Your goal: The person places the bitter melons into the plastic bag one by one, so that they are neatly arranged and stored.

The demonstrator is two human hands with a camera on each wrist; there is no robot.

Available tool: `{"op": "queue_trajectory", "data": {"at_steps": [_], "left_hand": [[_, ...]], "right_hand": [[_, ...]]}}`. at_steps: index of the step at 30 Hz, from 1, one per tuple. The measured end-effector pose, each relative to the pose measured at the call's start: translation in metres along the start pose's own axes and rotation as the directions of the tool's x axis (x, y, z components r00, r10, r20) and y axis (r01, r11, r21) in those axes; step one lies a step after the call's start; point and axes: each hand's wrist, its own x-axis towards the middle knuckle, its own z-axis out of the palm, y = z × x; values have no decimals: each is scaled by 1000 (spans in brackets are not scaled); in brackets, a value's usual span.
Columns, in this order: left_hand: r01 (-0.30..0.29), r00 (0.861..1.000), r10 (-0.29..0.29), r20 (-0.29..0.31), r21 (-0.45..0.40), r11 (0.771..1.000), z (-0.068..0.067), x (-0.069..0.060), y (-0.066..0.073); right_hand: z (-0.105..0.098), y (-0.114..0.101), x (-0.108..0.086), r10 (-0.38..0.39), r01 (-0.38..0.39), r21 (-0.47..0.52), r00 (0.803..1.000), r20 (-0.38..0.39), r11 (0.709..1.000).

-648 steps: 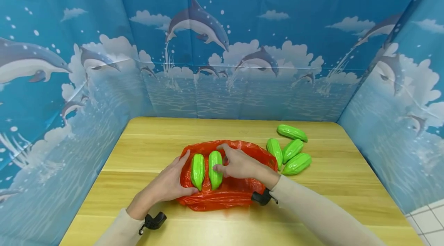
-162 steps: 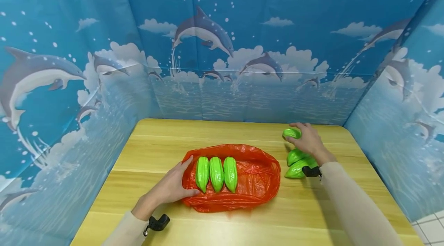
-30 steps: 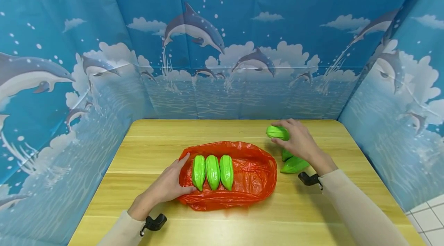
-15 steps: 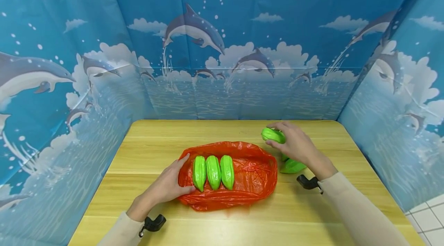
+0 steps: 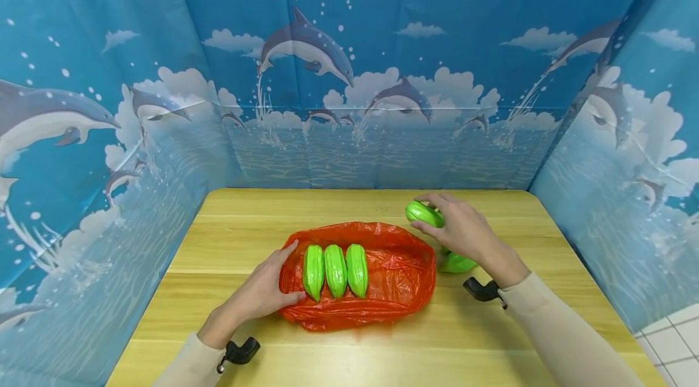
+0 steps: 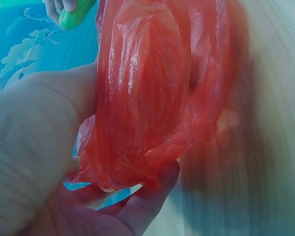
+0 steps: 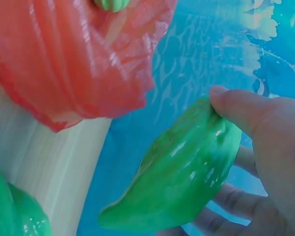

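An opened red plastic bag (image 5: 401, 281) lies on the table, with three green ribbed vegetables (image 5: 335, 272) side by side in its left half. My left hand (image 5: 262, 287) grips the bag's left end, thumb at the near side and fingers at the far side; in the left wrist view the red plastic (image 6: 142, 83) lies between thumb and fingers. Beyond the bag's right end, my right hand (image 5: 461, 226) holds another green vegetable (image 5: 419, 213) between thumb and fingers. The right wrist view shows this vegetable (image 7: 177, 172) with its pointed end away from the palm.
More green vegetables (image 5: 457, 263) lie on the wooden table (image 5: 349, 356) right of the bag, partly hidden under my right hand. A blue dolphin-print curtain (image 5: 382, 150) stands behind the table and along both sides.
Over the last second my right hand has moved left with the vegetable in its grip. Since the oldest frame, a third vegetable has come into the bag. My left hand has stayed at the bag's left end.
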Motion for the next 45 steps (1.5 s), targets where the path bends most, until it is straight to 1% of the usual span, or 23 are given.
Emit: {"op": "queue_trajectory", "data": {"at_steps": [6, 13, 18, 24, 29, 35, 40, 45], "left_hand": [[0, 1000, 0, 0, 6, 1000, 0, 0, 1], [-1, 1000, 1, -1, 4, 1000, 0, 0, 3], [-4, 1000, 4, -7, 4, 1000, 0, 0, 4], [-1, 1000, 1, -8, -4, 1000, 1, -1, 5], [-3, 1000, 3, -12, -2, 1000, 1, -1, 4], [-12, 1000, 12, -17, 4, 1000, 2, -1, 3], [-16, 1000, 16, -20, -4, 1000, 3, -1, 3], [-11, 1000, 11, -19, -5, 1000, 3, -3, 3]], "right_hand": [[-2, -13, -1, -18, 18, 13, 1000, -12, 1000], [0, -30, -1, -10, 9, 84, 1000, 12, 996], [9, -41, 1, 7, -13, 133, 999, 44, 991], [21, -49, 1, 40, -55, 166, 995, 90, 985], [29, -54, 3, 75, -99, 196, 989, 128, 976], [38, -59, 4, 112, -147, 198, 978, 176, 969], [47, -61, 4, 105, -141, 210, 979, 174, 967], [54, -64, 2, 109, -151, 219, 975, 193, 964]]}}
